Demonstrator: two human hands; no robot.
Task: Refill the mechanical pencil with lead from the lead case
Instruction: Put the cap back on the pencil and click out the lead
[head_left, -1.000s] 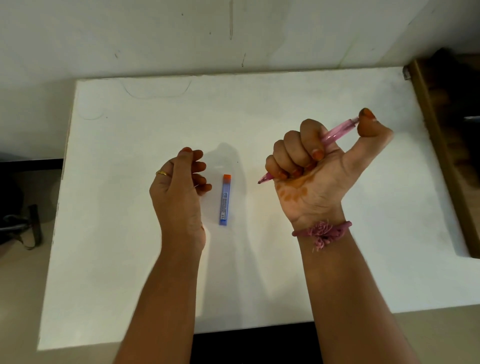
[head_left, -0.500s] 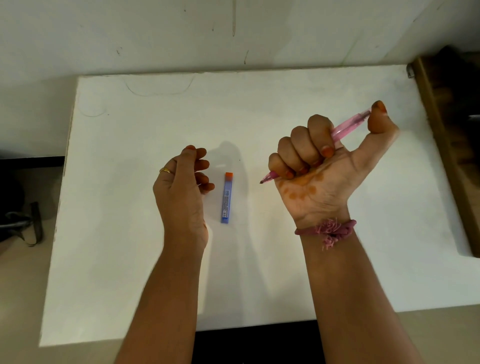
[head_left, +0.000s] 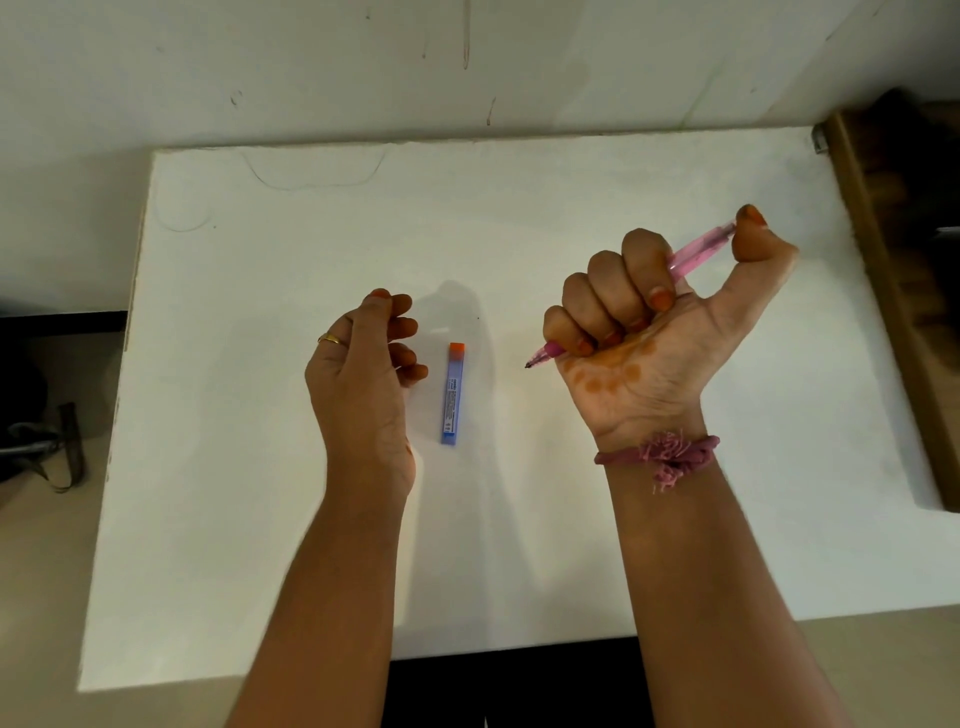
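A pink translucent mechanical pencil (head_left: 698, 253) is clenched in my right hand (head_left: 649, 332), raised above the table's right half. Its tip (head_left: 535, 361) points down-left and my thumb presses on its top end. The blue lead case (head_left: 452, 393) with an orange cap lies flat on the white table (head_left: 260, 260), between my hands. My left hand (head_left: 363, 374) hovers just left of the case, fingers loosely curled, holding nothing that I can see.
A brown wooden piece of furniture (head_left: 904, 291) borders the table's right edge. A white wall rises behind the table. A dark bag with a strap (head_left: 47, 447) lies on the floor at the left.
My right hand with the pencil has drifted slightly right and down. My left hand and the lead case have stayed in place.
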